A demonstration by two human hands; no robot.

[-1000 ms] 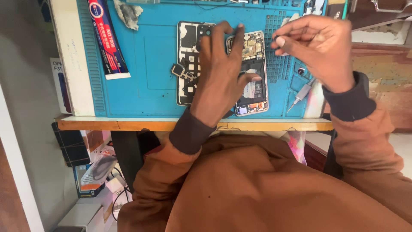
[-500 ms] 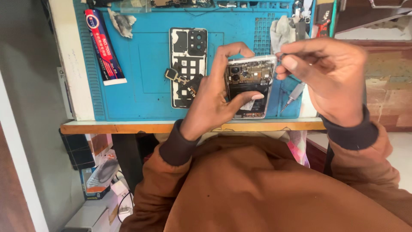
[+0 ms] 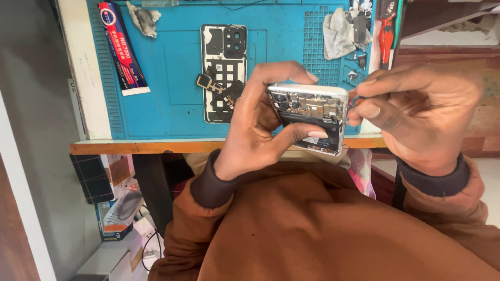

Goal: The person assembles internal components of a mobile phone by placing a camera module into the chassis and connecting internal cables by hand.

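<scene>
My left hand (image 3: 260, 122) grips an opened phone (image 3: 311, 112) with a silver frame and bare circuit board, lifted off the mat and held near my chest. My right hand (image 3: 422, 114) is at the phone's right edge, its fingers pinched on a thin metal tool (image 3: 355, 101) that touches the frame. A phone back cover (image 3: 225, 70) with small loose parts on it lies flat on the blue work mat (image 3: 172, 73), just left of my left hand.
A red and blue glue tube (image 3: 123, 47) lies at the mat's left. A crumpled cloth (image 3: 337, 32) and small parts sit at the mat's upper right. The wooden table edge (image 3: 135, 147) runs below. Boxes and cables (image 3: 122, 208) lie on the floor at left.
My left hand has lifted the opened phone off the mat and brought it closer to me. My right hand with the tool has followed to its right edge.
</scene>
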